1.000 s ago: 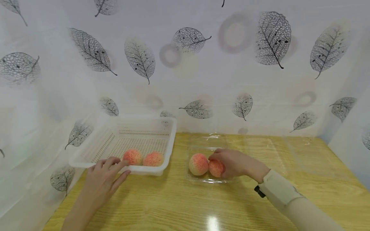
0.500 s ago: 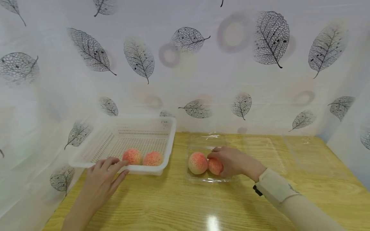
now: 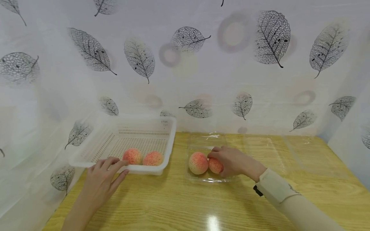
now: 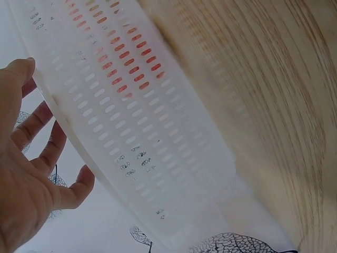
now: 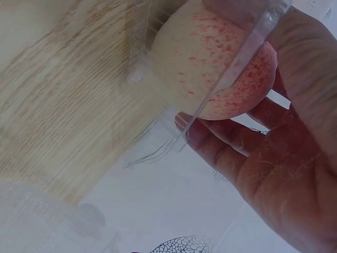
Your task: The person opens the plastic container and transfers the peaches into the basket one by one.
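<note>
My right hand [image 3: 231, 162] grips a pink-speckled peach [image 3: 215, 166] inside a clear plastic box [image 3: 212, 180]. In the right wrist view, fingers curl at the side of that peach [image 5: 210, 68], and the box's edge crosses in front of it. Another peach [image 3: 198, 163] sits to its left in the same box. My left hand [image 3: 101, 181] rests with relaxed fingers on the front rim of a white plastic basket [image 3: 171, 134]. Two peaches lie in it, one [image 3: 133, 156] near my fingertips and one [image 3: 153, 158] farther right. The left wrist view shows the basket's slotted side [image 4: 113, 121].
More clear plastic boxes [image 3: 266, 154] lie on the wooden table [image 3: 173, 205] to the right of my right hand. A white curtain [image 3: 202, 73] with leaf prints hangs behind and at both sides. The basket stands at the table's left back.
</note>
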Demonstrator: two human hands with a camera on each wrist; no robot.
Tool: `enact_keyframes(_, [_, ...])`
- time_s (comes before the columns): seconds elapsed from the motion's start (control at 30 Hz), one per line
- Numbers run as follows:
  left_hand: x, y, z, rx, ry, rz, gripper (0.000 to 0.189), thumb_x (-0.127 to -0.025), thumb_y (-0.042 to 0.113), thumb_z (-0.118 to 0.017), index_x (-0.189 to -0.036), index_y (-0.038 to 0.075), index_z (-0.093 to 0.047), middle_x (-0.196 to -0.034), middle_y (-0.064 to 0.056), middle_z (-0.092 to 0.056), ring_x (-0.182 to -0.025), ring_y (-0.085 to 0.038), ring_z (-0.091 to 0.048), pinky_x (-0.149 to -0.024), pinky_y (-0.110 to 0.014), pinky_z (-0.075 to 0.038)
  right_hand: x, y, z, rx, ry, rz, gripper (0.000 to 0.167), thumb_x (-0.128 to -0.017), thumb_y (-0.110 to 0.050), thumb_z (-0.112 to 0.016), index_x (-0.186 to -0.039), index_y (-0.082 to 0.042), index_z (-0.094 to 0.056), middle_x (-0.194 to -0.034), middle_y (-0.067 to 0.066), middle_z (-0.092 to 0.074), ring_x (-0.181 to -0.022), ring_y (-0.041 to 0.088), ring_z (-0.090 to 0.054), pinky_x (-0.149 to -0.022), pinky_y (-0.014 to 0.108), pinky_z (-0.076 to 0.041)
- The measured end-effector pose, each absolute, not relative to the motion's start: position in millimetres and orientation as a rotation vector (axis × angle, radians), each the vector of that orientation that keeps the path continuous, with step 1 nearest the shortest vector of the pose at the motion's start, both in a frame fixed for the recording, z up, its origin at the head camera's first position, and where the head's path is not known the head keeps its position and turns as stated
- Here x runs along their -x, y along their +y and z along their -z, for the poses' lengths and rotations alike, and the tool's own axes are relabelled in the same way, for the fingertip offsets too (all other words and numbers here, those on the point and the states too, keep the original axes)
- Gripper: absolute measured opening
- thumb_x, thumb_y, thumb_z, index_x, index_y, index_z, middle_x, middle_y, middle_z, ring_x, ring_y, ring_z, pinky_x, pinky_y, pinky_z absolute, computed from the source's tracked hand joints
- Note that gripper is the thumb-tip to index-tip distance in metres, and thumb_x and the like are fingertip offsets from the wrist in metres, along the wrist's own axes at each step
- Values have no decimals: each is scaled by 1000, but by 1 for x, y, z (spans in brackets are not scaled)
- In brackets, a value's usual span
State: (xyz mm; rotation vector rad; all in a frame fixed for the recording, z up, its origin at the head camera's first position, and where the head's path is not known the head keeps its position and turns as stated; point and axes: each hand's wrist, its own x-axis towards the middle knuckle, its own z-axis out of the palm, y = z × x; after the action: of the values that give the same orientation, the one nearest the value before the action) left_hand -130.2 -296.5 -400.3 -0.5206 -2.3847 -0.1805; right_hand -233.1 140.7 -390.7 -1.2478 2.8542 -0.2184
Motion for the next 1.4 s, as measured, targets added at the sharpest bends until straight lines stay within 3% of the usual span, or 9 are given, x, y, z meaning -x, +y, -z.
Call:
enact_keyframes(0.3, [130, -296, 400, 509, -2399, 211, 28, -86, 27, -79, -113, 21, -74, -107, -7, -69, -96, -40, -64, -67, -63, -49, 231, 143, 383, 1266, 2862, 259, 62, -67, -20, -90, -124, -9, -69, -115, 7, -68, -101, 27, -66, -83, 44, -60])
enact_keyframes(0.63, [129, -296, 400, 493, -2401, 220, 28, -86, 28, -79, -113, 21, -75, -107, -7, -69, -96, -40, -63, -68, -63, -49, 228, 143, 375, 1313, 2910, 320, 62, -66, -18, -88, -125, -8, -69, -112, 5, -63, -92, 16, -62, -72, 30, -56])
enact_keyframes(1.1, [129, -297, 402, 496, -2391, 230, 27, -87, 28, -78, -113, 20, -75, -107, -7, -69, -96, -40, -64, -68, -63, -49, 230, 137, 361, 1320, 2951, 408, 65, -70, -22, -82, -131, -10, -66, -121, 6, -65, -98, 16, -64, -76, 29, -57])
enact_keyframes(1.4, [130, -297, 403, 498, -2394, 226, 33, -81, 22, -83, -113, 19, -75, -108, -7, -69, -97, -39, -63, -69, -62, -49, 231, 130, 354, 1345, 2944, 458, 64, -72, -21, -82, -132, -11, -65, -122, 6, -64, -98, 17, -64, -78, 30, -57])
